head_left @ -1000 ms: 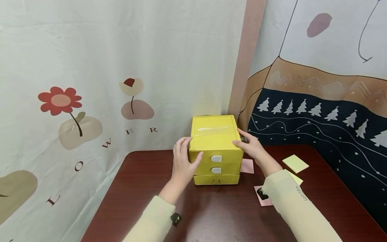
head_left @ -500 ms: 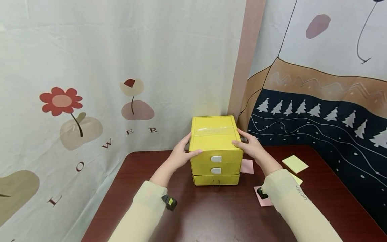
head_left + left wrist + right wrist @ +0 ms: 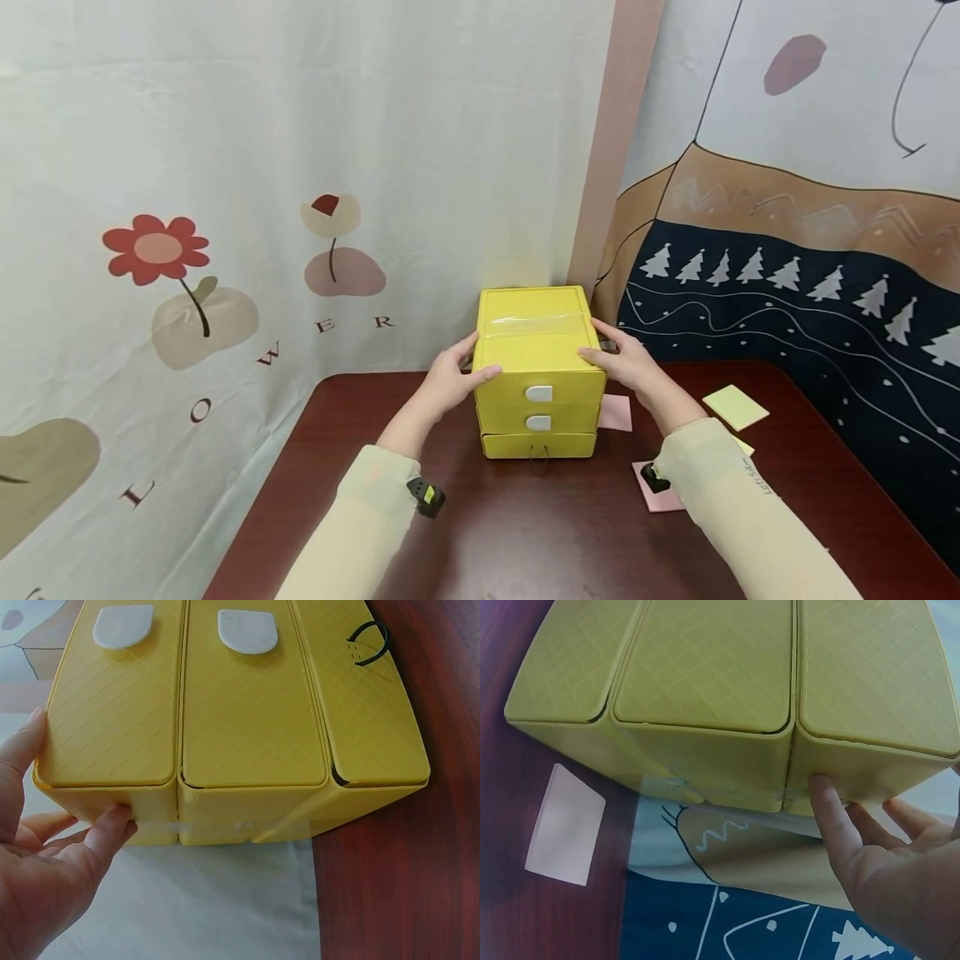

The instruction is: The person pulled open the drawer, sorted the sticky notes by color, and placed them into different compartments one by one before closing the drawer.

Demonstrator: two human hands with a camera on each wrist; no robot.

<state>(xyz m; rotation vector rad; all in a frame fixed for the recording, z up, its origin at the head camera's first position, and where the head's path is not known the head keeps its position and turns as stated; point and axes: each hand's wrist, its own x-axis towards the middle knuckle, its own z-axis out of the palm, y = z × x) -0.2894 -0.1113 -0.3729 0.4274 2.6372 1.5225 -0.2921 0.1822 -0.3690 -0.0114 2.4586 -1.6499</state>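
Your left grip (image 3: 447,383) has tipped over, so it and your right grip (image 3: 628,362) already hold the mid-frame yellow box (image 3: 536,352), its drawers (image 3: 504,417) seemingly unopened.

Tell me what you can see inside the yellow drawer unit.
Nothing inside the yellow drawer unit can be seen; its three drawer fronts cover whatever is there. Only the outside shows: white tabs on the upper two fronts, a dark loop on the lowest.
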